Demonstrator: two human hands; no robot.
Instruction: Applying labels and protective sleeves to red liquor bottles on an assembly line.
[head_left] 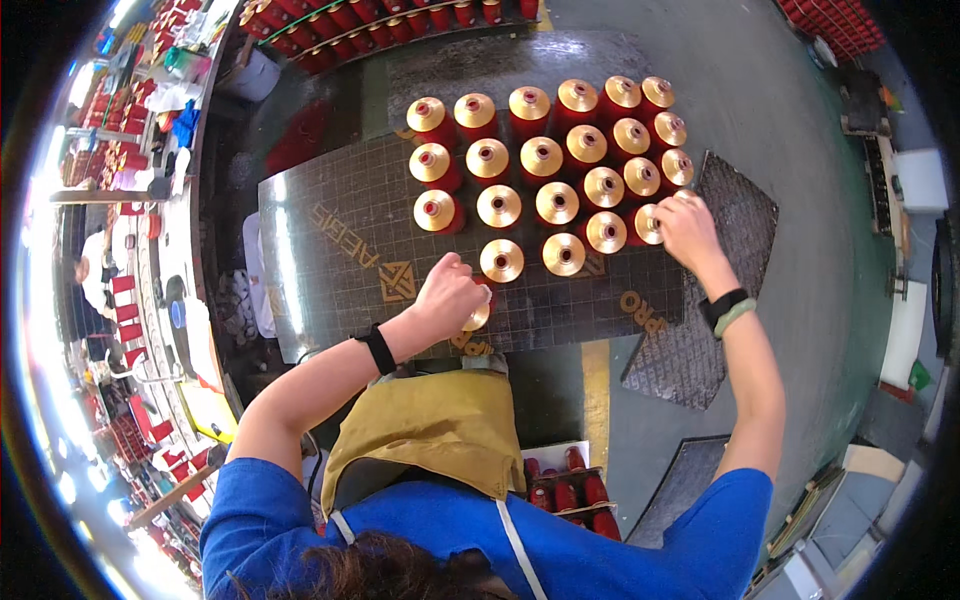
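I look down on a dark gridded board that lies on the grey floor, and on it stand many spools of red thread with gold-coloured tops, upright in rows that curve from ten o'clock to two o'clock of the board. My left hand is closed around one spool at the near edge of the board; only a part of its gold top shows under the fingers, so I cannot see if its base touches the board. Just beside it, at one o'clock from this hand, stands a single spool, and next to that another one. My right hand is at the three o'clock end of the rows; its fingers curl over the last spool there and hide a part of it, and I cannot tell whether they really grip it or only touch it. Under the right side of the board a black mat sticks out. Below my yellow apron, at six o'clock, a small box of red spools is on the floor. At twelve o'clock a long row of red cones runs along the floor, and at nine o'clock there is a crowded workbench.
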